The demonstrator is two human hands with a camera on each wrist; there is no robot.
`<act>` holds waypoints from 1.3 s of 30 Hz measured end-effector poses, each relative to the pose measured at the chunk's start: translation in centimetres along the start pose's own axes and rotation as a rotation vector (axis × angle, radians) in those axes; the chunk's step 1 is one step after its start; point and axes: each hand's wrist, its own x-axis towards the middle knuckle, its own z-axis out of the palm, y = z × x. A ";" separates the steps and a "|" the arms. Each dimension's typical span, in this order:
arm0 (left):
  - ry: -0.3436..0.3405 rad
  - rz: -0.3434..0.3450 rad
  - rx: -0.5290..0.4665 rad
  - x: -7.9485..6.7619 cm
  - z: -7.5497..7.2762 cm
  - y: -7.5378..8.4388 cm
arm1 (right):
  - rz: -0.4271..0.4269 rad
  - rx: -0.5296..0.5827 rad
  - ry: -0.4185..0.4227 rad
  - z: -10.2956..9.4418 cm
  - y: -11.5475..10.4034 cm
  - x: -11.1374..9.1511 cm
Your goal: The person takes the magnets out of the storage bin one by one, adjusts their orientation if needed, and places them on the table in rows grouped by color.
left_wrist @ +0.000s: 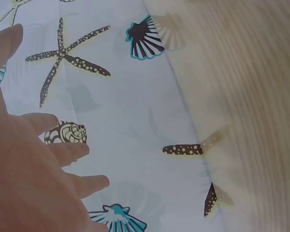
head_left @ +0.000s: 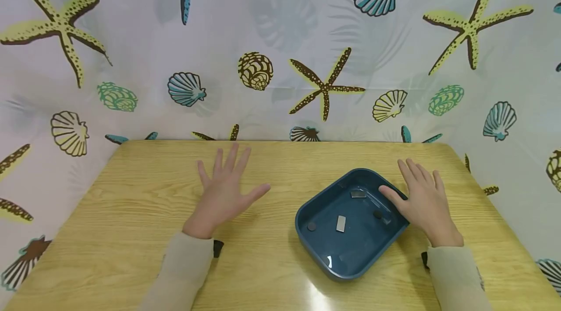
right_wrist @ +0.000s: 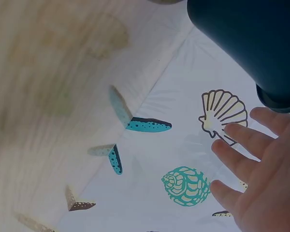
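Note:
A dark blue rounded rectangular tray [head_left: 359, 243] sits at an angle on the table, right of centre. Inside it lie a silver rectangular piece [head_left: 341, 223], a second silver piece [head_left: 358, 194] near the far wall, and two small dark discs, one a round disc [head_left: 311, 227] at the left. My right hand [head_left: 422, 201] is at the tray's right side, fingers extended, its thumb overlapping the rim in the head view. The tray's outer wall [right_wrist: 241, 38] appears beside the fingertips in the right wrist view. With fingers spread, my left hand [head_left: 225, 194] is over the table, holding nothing.
The wooden table [head_left: 131, 194] has a pale cloth [head_left: 280, 24] with starfish and shell prints behind it and along both sides. Both forearms wear light sleeves, with a dark piece [head_left: 217, 248] at the left wrist.

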 end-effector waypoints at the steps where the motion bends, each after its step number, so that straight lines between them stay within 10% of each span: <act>1: 0.001 0.007 -0.004 0.0 0.1 0.2 | 0.000 0.004 0.003 0.0 0.0 -0.1; 39: -0.133 0.219 -0.124 -1.2 1.4 4.4 | -0.052 0.080 0.027 -0.2 -0.1 -0.2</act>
